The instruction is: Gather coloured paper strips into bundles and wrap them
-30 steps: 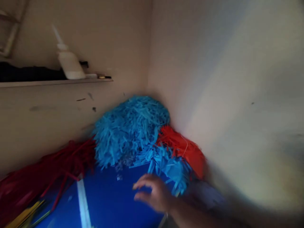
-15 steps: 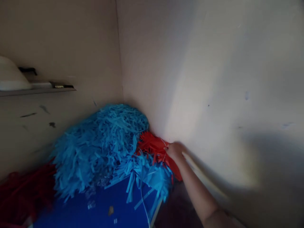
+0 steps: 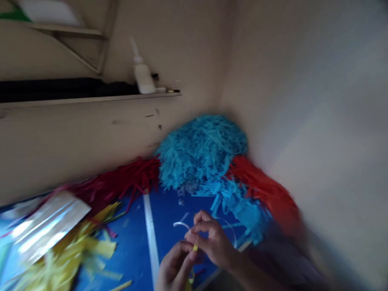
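Observation:
My left hand [image 3: 176, 264] is low in the middle, thumb and fingers pinched on a narrow yellow paper strip [image 3: 195, 247]. Touching it from the right, my right hand [image 3: 215, 242] is closed in a pinch at a thin white string [image 3: 181, 223], whose end curls out to the left. A further loop of string [image 3: 233, 230] shows to the right of the hand. Fingers cover the point where strip and string come together. Beyond the hands lies a bunch of light blue cut paper strips [image 3: 239, 202], with a red-orange fringed paper bundle [image 3: 269, 188] beside it.
A large blue fringe heap [image 3: 203, 149] fills the corner of the blue table [image 3: 169, 206]. Dark red fringe [image 3: 121, 182], yellow paper strips [image 3: 66, 258] and a shiny silvery sheet [image 3: 51, 226] lie leftward. A wall shelf [image 3: 91, 100] carries a white bottle [image 3: 144, 76].
The view has swung left. My right hand has left the red-orange bundle by the wall and come to the middle. My left hand has come into view with the yellow strip.

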